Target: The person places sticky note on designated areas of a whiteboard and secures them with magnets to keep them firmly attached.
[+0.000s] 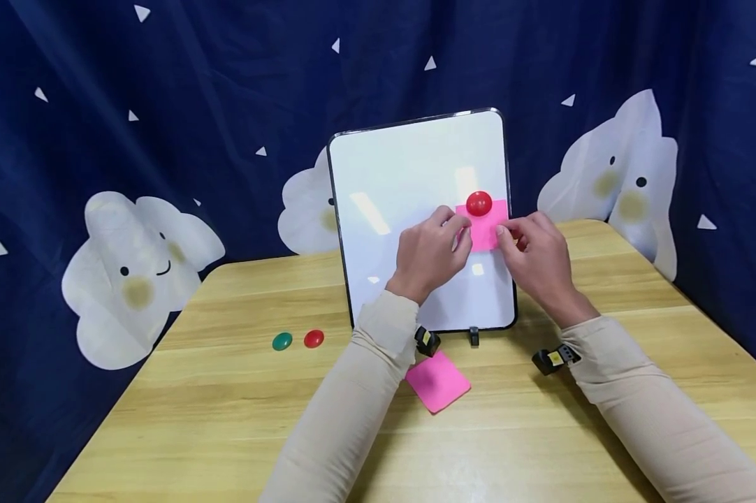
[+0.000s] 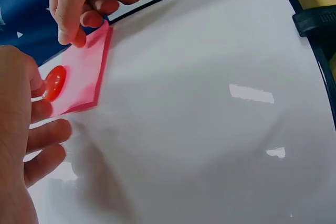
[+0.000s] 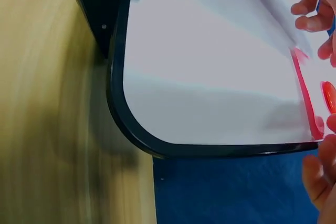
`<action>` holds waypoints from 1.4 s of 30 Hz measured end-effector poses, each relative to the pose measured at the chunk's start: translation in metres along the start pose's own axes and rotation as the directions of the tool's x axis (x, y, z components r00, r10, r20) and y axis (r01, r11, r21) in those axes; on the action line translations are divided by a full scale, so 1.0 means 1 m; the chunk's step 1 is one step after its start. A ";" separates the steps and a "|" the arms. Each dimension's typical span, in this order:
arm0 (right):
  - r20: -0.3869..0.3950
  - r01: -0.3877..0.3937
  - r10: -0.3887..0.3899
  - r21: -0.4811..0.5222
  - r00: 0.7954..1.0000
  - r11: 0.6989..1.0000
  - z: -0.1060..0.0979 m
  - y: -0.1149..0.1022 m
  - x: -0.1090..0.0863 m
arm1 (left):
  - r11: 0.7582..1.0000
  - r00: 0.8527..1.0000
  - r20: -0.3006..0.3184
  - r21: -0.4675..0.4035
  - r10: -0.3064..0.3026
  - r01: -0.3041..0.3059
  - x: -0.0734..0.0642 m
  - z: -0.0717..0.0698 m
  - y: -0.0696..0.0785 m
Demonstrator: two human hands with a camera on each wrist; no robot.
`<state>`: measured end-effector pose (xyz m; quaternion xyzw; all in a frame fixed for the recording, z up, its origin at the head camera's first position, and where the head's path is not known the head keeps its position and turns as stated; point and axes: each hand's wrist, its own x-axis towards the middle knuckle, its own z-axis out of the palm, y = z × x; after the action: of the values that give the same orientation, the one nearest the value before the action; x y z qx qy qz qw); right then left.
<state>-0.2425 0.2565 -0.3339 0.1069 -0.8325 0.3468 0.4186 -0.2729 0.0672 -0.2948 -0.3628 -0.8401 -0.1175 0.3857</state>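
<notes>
A pink sticky note (image 1: 488, 237) lies against the right side of a white board (image 1: 397, 188), its lower edge lifting a little in the left wrist view. A round red magnet (image 1: 479, 203) sits over its top edge. My left hand (image 1: 433, 250) holds the note's left edge with curled fingers, close beside the magnet. At the opposite edge, the thumb and forefinger of my right hand (image 1: 537, 260) pinch the note. Fingertips of both hands partly cover the paper.
The board leans upright on the table with a black foot (image 1: 474, 337) at its lower edge. A pink sticky-note pad (image 1: 439, 383) lies in front. To the left are a green magnet (image 1: 282, 341) and another red magnet (image 1: 314, 339). A dark blue curtain (image 1: 240, 77) hangs behind.
</notes>
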 end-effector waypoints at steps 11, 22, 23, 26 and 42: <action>0.084 0.113 -0.115 0.027 0.990 0.993 0.003 -0.008 -0.003 | 0.997 0.997 0.064 -0.059 -0.053 0.057 -0.010 -0.011 0.003; 0.242 0.165 -0.170 0.042 0.955 0.985 0.004 -0.020 -0.008 | 0.993 0.986 0.164 -0.110 -0.031 0.050 -0.038 -0.014 0.007; 0.259 0.170 -0.177 0.047 0.949 0.984 0.005 -0.022 -0.009 | 0.993 0.984 0.175 -0.107 -0.024 0.043 -0.040 -0.014 0.006; 0.308 0.183 -0.192 0.057 0.932 0.981 0.006 -0.024 -0.010 | 0.995 0.978 0.206 -0.095 -0.010 0.031 -0.044 -0.015 0.004; 0.547 0.132 -0.138 0.051 0.826 0.990 0.016 -0.036 -0.028 | 0.991 0.938 0.346 -0.117 -0.026 0.071 -0.072 -0.029 -0.012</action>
<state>-0.2178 0.2166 -0.3445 0.2626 -0.9060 0.2757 0.1851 -0.2335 0.0079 -0.3271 -0.3807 -0.8940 -0.1154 0.2061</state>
